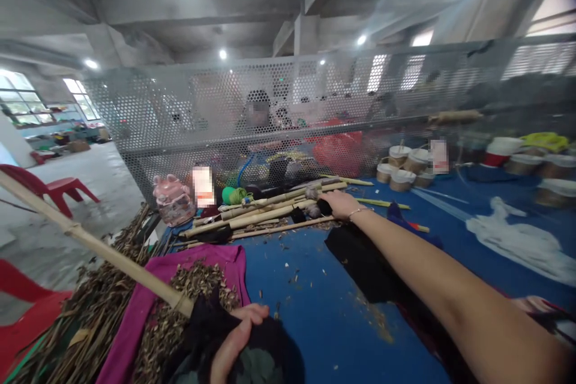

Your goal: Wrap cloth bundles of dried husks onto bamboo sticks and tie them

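Head view: with right hand over the worktop, fingers upon a dark bundle beside crosswise bamboo sticks; with left hand on black cloth, nearer the bamboo pole slanting up-left from beside its fingers. Cannot tell whether clamped, for either.

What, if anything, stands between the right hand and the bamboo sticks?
Nothing visible blocks the way: the right hand is at a dark wad by the bamboo sticks, with gray wads close beside it. Whether it grips anything is unclear.
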Demonstrator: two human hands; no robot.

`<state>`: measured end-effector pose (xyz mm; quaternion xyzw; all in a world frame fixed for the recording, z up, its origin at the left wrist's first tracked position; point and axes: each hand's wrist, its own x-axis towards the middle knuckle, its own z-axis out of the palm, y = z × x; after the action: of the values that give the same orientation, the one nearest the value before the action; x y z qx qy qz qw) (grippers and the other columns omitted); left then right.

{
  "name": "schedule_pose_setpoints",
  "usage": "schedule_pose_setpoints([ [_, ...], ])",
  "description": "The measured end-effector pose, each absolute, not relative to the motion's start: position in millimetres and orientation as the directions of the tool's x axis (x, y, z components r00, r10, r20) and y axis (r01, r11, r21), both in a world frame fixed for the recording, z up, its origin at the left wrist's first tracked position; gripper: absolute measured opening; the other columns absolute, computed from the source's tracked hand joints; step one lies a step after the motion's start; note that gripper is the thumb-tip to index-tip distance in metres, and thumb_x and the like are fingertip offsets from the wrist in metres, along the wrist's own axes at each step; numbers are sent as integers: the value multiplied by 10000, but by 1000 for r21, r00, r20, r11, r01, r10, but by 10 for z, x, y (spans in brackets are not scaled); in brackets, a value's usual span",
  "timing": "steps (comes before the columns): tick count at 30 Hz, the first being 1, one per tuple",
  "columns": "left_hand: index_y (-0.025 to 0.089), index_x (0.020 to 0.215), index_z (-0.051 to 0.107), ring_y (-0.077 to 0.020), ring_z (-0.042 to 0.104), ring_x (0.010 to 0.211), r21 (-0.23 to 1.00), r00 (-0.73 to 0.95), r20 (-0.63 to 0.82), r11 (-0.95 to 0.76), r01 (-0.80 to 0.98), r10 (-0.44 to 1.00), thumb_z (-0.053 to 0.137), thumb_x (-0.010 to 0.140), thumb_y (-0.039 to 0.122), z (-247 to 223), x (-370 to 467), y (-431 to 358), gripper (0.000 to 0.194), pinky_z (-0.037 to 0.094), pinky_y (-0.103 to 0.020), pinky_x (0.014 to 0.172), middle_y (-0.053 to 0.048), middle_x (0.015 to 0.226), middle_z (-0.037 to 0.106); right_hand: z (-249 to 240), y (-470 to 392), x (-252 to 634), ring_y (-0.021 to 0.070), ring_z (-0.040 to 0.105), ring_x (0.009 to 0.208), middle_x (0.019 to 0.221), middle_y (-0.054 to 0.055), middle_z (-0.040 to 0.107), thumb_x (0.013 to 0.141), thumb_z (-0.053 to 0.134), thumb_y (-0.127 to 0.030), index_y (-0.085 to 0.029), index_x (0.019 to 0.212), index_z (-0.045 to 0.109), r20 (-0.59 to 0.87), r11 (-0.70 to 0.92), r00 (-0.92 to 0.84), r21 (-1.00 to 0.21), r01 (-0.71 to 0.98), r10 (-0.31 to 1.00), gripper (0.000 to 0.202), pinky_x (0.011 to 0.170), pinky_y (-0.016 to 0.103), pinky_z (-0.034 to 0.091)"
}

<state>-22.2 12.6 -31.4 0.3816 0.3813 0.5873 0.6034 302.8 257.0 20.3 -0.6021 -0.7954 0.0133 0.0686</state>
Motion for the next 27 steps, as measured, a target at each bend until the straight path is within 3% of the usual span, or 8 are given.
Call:
schedule_pose_setpoints([
  [7, 265, 541, 741, -245, 695, 764, 923, 96, 28, 11, -386, 995, 764, 523, 626, -329, -208, 143, 362, 522, -379, 878, -55, 686, 726, 412, 2358, 3181, 304, 517, 1122, 1177, 156, 604, 638, 600, -164, -137, 1112, 612, 270, 294, -206, -338, 894, 940, 475, 946, 374, 383],
  [11, 247, 681, 747, -274, 656, 975, 964, 29, -6, 14, -265, 1000, 703, 671, 563, -231, -242, -2, 319, 479, -387, 955, -78, 912, 737, 552, 2010, 3086, 233, 649, 874, 992, 137, 680, 757, 422, -241, -113, 1148, 556, 297, 299, -147, -571, 765, 944, 433, 742, 327, 496],
  [15, 219, 664, 728, -325, 626, 1026, 984, 71, -18, 30, -176, 997, 681, 659, 591, -104, -195, -73, 374, 453, -439, 981, -120, 1060, 706, 627, 1554, 2841, 196, 657, 819, 990, 133, 669, 748, 403, -274, -151, 1103, 547, 132, 182, -234, -961, 209, 963, 402, 610, 288, 502],
  [17, 212, 654, 724, -351, 612, 1057, 977, 134, -29, 56, -206, 991, 686, 642, 597, -51, -137, -79, 388, 448, -466, 978, -132, 1173, 660, 634, 1334, 2680, 164, 627, 697, 927, 102, 662, 724, 504, -317, -185, 1067, 539, 33, 11, -269, -996, -83, 963, 369, 492, 236, 437],
  [20, 206, 634, 721, -384, 563, 1136, 964, 218, -1, 58, -260, 976, 707, 623, 578, 31, -51, -120, 373, 402, -503, 1011, -118, 1363, 525, 597, 1004, 2402, 109, 541, 535, 792, 12, 629, 682, 665, -357, -248, 1126, 487, -20, -82, -352, -983, -163, 936, 490, 398, 178, 305],
  [22, 209, 626, 724, -380, 528, 1178, 957, 266, 38, 42, -288, 963, 710, 625, 555, 102, -19, -184, 347, 365, -488, 1044, -113, 1352, 531, 545, 767, 2202, 115, 568, 594, 841, 10, 633, 681, 715, -421, -250, 1159, 486, 27, -39, -438, -989, -140, 898, 557, 457, 196, 378],
  [24, 214, 662, 730, -332, 579, 1098, 955, 300, 40, 52, -293, 953, 686, 673, 498, 182, -16, -272, 288, 400, -438, 1015, -120, 1142, 652, 485, 525, 2014, 158, 613, 815, 1002, 58, 641, 707, 701, -506, -211, 1188, 514, 91, 33, -526, -992, -119, 846, 594, 679, 274, 485],
  [27, 202, 737, 721, -218, 638, 769, 938, 332, -21, 133, -320, 943, 644, 733, 401, 273, -43, -407, 213, 502, -329, 798, -64, 774, 675, 403, 222, 1807, 205, 541, 1100, 1171, 105, 607, 800, 563, -606, -172, 1333, 456, 123, 82, -616, -992, -94, 778, 697, 999, 384, 374],
])
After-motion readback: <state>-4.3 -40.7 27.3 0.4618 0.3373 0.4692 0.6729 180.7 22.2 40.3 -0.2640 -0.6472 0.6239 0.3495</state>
